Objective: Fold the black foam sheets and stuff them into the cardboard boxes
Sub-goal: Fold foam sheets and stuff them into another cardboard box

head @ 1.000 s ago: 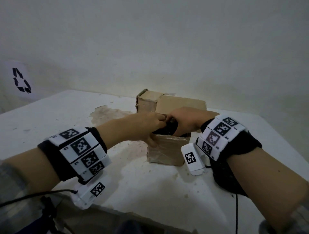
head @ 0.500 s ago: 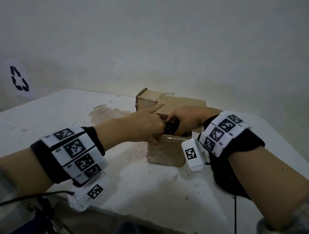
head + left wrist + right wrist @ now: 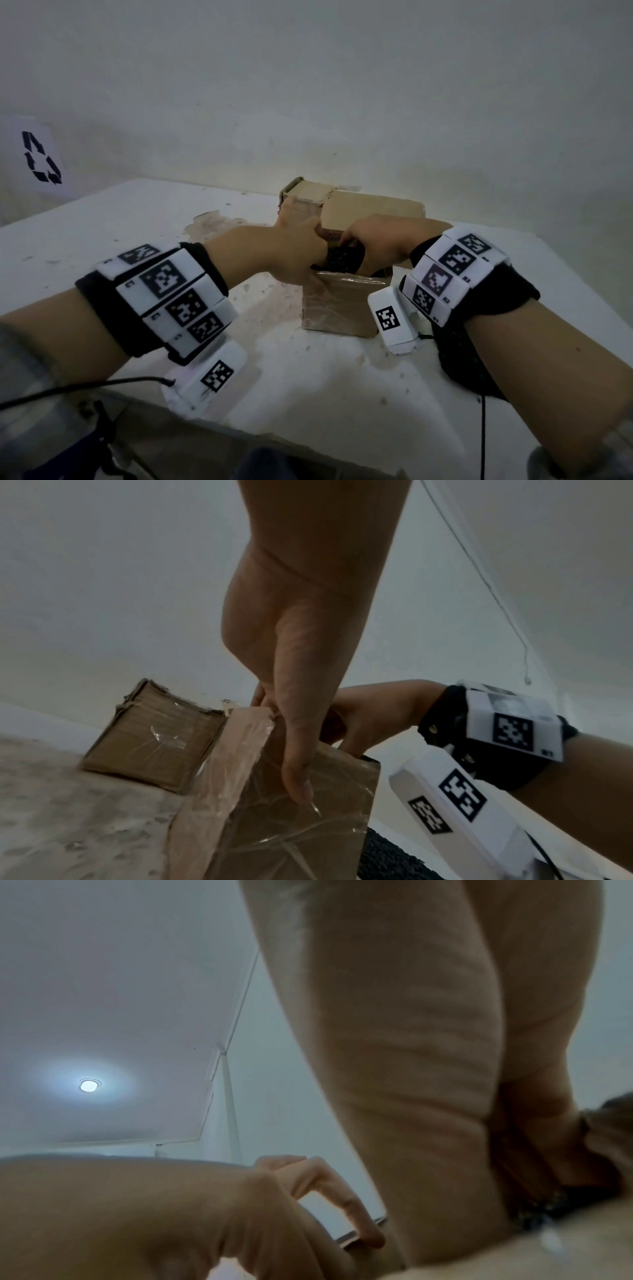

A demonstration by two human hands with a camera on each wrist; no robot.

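An open cardboard box [image 3: 342, 308] wrapped in clear tape stands mid-table. A folded black foam sheet [image 3: 344, 257] sticks out of its top opening. My left hand [image 3: 299, 246] grips the box's left rim, with the thumb [image 3: 296, 777] down the front face and the fingers over the edge. My right hand [image 3: 358, 240] comes from the right, fingers curled down on the foam [image 3: 548, 1204] at the opening. How deep the foam sits is hidden by both hands.
Two more cardboard boxes stand just behind, one at the left [image 3: 303, 192] and a wider one [image 3: 376, 210]. Another black foam sheet [image 3: 459, 363] lies on the table under my right forearm. The white table [image 3: 137, 219] ends at the wall behind.
My left index finger, raised half a second ago, has come down and the hand has shifted up along the box's left rim. The right hand stays on the foam.
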